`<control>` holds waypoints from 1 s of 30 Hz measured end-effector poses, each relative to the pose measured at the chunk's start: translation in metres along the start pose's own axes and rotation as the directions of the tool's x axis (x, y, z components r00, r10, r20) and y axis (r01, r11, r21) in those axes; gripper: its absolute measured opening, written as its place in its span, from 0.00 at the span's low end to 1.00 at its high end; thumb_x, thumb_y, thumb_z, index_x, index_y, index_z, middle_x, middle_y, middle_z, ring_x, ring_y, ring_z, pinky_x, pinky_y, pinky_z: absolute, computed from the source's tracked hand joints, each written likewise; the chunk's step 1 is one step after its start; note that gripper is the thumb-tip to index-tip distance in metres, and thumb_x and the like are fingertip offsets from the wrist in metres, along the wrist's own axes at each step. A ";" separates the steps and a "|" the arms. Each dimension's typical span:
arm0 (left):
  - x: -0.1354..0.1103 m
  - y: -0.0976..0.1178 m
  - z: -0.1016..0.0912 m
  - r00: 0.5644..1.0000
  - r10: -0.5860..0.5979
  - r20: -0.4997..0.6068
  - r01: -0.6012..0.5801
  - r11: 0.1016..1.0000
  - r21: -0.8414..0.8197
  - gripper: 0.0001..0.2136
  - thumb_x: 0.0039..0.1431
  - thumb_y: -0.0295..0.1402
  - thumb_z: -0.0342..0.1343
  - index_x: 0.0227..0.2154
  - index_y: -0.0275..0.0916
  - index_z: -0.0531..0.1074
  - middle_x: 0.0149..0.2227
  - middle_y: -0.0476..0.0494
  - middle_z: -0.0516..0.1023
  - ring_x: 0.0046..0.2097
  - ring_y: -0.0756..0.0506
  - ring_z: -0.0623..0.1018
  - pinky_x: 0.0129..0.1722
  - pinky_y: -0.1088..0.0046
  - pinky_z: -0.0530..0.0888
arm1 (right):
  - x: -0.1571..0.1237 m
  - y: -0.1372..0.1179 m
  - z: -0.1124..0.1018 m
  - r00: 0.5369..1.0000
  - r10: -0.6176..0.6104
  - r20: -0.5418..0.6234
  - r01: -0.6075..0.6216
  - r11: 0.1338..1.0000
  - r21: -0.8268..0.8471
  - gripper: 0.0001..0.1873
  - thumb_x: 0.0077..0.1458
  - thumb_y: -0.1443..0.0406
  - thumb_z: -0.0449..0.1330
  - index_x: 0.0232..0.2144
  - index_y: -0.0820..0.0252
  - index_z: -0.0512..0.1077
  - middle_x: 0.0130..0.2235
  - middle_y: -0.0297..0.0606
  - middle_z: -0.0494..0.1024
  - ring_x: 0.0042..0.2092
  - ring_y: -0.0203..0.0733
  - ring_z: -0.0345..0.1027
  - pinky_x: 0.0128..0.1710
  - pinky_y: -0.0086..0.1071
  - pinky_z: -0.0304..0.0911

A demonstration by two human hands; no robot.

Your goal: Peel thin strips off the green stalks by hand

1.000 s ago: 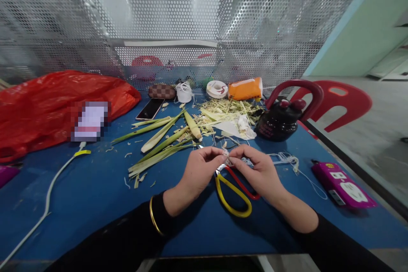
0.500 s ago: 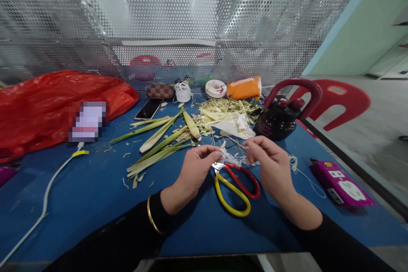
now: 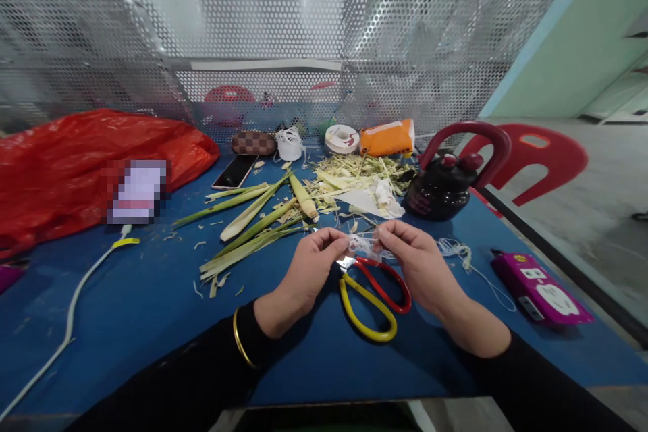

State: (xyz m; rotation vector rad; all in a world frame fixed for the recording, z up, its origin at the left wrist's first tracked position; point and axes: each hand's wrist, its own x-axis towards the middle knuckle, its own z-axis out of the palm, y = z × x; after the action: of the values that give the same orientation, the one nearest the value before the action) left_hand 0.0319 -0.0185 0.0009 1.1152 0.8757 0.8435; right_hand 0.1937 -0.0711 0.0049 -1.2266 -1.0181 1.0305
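My left hand (image 3: 308,266) and my right hand (image 3: 418,260) are raised just above the blue table (image 3: 152,324), fingertips close together. Both pinch a small tangle of white thread (image 3: 362,243) stretched between them. More of the white thread (image 3: 458,253) trails off to the right across the table. Under the hands lie scissors (image 3: 372,297) with one yellow and one red handle, their blades hidden behind my fingers. Green and pale leaf strips (image 3: 253,223) lie just beyond my left hand.
A dark teapot with a red handle (image 3: 445,185) stands at the right. Leaf scraps (image 3: 364,175), a phone (image 3: 235,172), a checkered pouch (image 3: 253,143), an orange packet (image 3: 389,138), a red plastic bag (image 3: 75,162), a white cable (image 3: 75,304) and a purple power strip (image 3: 539,287) lie around. Perforated metal screen (image 3: 283,27) behind.
My hands drew apart with the thread stretched between them, then came back closer together. The scissors and the other things stay where they were.
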 end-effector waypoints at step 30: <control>0.000 -0.005 0.000 0.998 -0.056 -0.001 0.056 0.997 0.046 0.13 0.53 0.44 0.58 0.28 0.38 0.68 0.18 0.56 0.63 0.20 0.55 0.60 0.19 0.79 0.55 | 0.007 -0.006 -0.010 0.979 0.149 0.142 -0.200 0.852 0.484 0.07 0.47 0.67 0.66 0.32 0.62 0.76 0.20 0.25 0.57 0.21 0.27 0.46 0.23 0.22 0.51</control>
State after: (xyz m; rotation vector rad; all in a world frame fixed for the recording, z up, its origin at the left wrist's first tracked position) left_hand 0.0322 -0.0196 -0.0040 1.1254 0.9255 0.7802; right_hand 0.2050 -0.0667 0.0108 -0.8529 -0.6564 1.4065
